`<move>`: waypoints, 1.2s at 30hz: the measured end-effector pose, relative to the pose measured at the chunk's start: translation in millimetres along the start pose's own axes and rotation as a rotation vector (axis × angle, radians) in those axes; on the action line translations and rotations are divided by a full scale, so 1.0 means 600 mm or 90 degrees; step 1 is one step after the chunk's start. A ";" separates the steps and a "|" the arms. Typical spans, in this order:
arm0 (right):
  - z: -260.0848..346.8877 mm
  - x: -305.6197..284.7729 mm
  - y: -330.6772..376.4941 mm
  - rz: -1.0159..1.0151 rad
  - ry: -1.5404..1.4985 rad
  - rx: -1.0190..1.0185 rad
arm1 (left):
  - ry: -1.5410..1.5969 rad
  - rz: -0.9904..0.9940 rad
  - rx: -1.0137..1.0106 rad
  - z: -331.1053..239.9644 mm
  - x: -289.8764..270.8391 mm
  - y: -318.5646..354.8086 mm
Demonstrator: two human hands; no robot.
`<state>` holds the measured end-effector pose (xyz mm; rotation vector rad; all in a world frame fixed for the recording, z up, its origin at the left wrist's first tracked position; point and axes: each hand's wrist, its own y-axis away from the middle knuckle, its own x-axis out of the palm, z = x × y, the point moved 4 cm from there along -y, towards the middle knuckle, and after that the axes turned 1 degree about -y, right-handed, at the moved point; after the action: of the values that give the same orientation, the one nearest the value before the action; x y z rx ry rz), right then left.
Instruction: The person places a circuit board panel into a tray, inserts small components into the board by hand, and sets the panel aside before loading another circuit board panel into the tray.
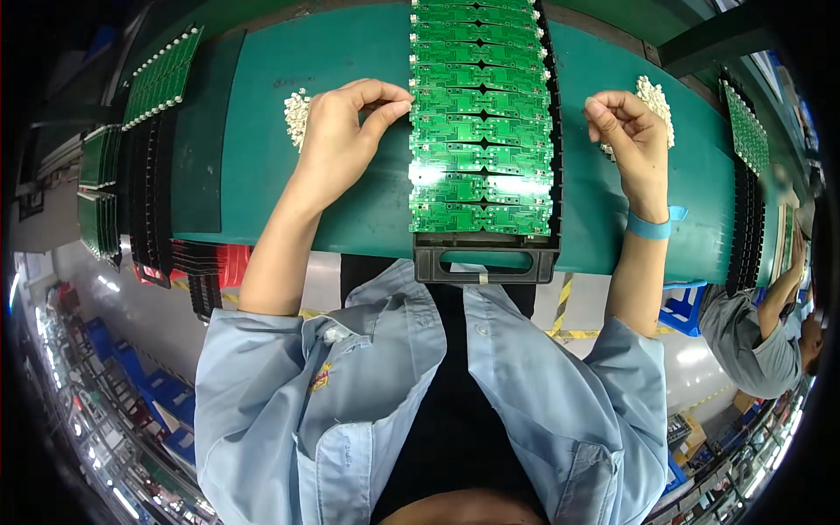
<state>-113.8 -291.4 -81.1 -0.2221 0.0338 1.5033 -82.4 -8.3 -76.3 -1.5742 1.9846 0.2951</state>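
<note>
In front of me a black rack with a handle holds a column of green circuit boards, with small white connectors along the left and right edges of some boards. My left hand is closed in a pinch, thumb and index fingertips at the left edge of the boards; anything between them is too small to make out. Behind it lies a pile of small white connectors. My right hand, a blue band on its wrist, hangs in front of another pile of white connectors. Its fingertips are pressed together, their contents hidden.
The green table mat runs under both piles. More circuit boards in black racks stand at the left and right. A co-worker's arm and grey sleeve are at the far right, near a blue stool.
</note>
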 end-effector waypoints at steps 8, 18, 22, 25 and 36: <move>0.000 0.001 -0.003 0.024 -0.021 0.006 | -0.090 -0.003 0.074 -0.026 0.000 0.002; 0.028 0.023 -0.009 0.073 0.059 -0.027 | -0.113 -0.005 0.149 -0.026 0.003 0.006; 0.030 0.026 -0.026 0.105 0.172 -0.052 | -0.108 -0.006 0.149 -0.027 0.004 0.008; 0.030 0.031 -0.035 0.163 0.350 -0.067 | -0.113 -0.012 0.152 -0.029 0.004 0.009; 0.039 0.043 -0.040 0.168 0.452 -0.111 | -0.101 0.021 0.096 -0.022 0.002 0.009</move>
<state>-90.8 -263.4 -59.3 -0.9118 0.5171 1.6214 -91.8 -14.7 -67.4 -1.3815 1.8673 0.2673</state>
